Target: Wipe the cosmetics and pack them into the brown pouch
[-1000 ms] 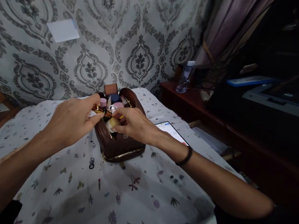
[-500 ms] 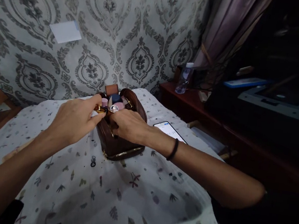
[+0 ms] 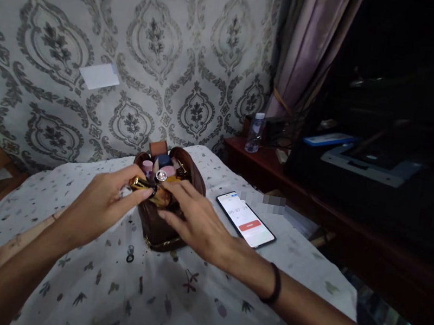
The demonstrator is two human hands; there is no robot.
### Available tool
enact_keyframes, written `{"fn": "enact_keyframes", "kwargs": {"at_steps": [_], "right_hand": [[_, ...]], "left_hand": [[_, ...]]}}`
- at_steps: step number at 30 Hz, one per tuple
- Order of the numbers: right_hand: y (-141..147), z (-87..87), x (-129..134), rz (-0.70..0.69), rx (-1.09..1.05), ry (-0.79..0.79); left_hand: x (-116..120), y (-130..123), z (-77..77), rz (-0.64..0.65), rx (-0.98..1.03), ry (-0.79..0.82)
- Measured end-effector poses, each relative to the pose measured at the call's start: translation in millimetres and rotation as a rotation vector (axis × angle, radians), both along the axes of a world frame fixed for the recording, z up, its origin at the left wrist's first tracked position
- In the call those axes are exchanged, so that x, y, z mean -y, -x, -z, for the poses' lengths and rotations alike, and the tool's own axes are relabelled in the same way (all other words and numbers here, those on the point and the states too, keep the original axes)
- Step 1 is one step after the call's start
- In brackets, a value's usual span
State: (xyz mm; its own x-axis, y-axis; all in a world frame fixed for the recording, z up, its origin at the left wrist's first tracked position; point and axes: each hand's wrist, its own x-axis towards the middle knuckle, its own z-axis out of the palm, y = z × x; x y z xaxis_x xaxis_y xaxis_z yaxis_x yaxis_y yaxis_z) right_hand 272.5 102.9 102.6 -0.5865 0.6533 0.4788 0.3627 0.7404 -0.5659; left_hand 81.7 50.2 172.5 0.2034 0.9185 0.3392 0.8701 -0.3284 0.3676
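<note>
Currently: printed sheet (image 3: 97, 297) bears an open brown bag (image 3: 162, 236), packed with small containers (image 3: 163, 161). Technique, as judged: the sheet looks soft, so avoid leaning on the bag, lest it tip. Left hand (image 3: 101, 204): thumb and fingers pinch a gold tube (image 3: 139, 184); a firm, steady grip is advisable, since the glossy casing could slip. Right hand (image 3: 203, 223): index finger and thumb parted about an amber item (image 3: 161, 197); cannot tell whether they press on it. Best worked with fingertips only, sparing the neighbouring pieces a knock.

Position: bag lies ahead of and beneath both hands, its right part partly covered by the right hand. Gold tube is over the bag's left edge, its dark end toward the right fingertips. Amber item sits between the two hands. Faceted clear piece (image 3: 161, 175) is just beyond the tube.
</note>
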Motion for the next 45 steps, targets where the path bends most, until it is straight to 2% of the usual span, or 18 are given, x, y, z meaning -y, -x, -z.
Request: {"fn": "enact_keyframes", "kwargs": {"at_steps": [4,7,9,12,14,18,21,23,25,30,33,36,40,45], "right_hand": [[2,18.5,10,-0.105,-0.107,0.025],[3,23.0,17,-0.162,-0.204,0.142],[5,24.8,25,-0.215,-0.266,0.338],[13,31.9,41,-0.356,-0.341,0.725],[19,39.8,51,-0.417,-0.359,0.874],[22,54.0,62,-0.421,-0.385,0.917],[16,57.6,65,-0.442,-0.476,0.956],[7,56.1,64,-0.404,-0.509,0.915],[-3,51.7,59,-0.314,-0.495,0.791],[-26,29.5,24,0.021,-0.428,0.248],[-28,12.0,-2,0.102,-0.301,0.0],[-20,-2.4,-21,0.162,-0.15,-0.071],[-3,-13.2,-33,0.208,0.142,-0.101],[17,-17.4,-35,0.224,0.411,-0.124]], "left_hand": [[15,-4,11.0,0.025,0.041,0.06],[21,-4,17.2,0.005,-0.004,0.056],[24,-5,21.7,-0.004,-0.004,0.003],[27,-12,30.6,0.019,0.063,-0.123],[29,-17,37.2,0.073,0.099,-0.16],[34,-21,47.3,0.144,0.124,-0.148],[35,-17,49.6,0.156,0.162,-0.106],[33,-14,48.0,0.139,0.183,-0.094],[28,-10,44.4,0.101,0.162,-0.106],[8,-1,39.8,0.014,-0.1,-0.16],[1,0,46.3,-0.048,-0.341,-0.181],[0,0,54.5,-0.092,-0.477,-0.187],[4,3,60.1,-0.1,-0.483,-0.197],[4,9,63.6,-0.087,-0.476,-0.187]]}}
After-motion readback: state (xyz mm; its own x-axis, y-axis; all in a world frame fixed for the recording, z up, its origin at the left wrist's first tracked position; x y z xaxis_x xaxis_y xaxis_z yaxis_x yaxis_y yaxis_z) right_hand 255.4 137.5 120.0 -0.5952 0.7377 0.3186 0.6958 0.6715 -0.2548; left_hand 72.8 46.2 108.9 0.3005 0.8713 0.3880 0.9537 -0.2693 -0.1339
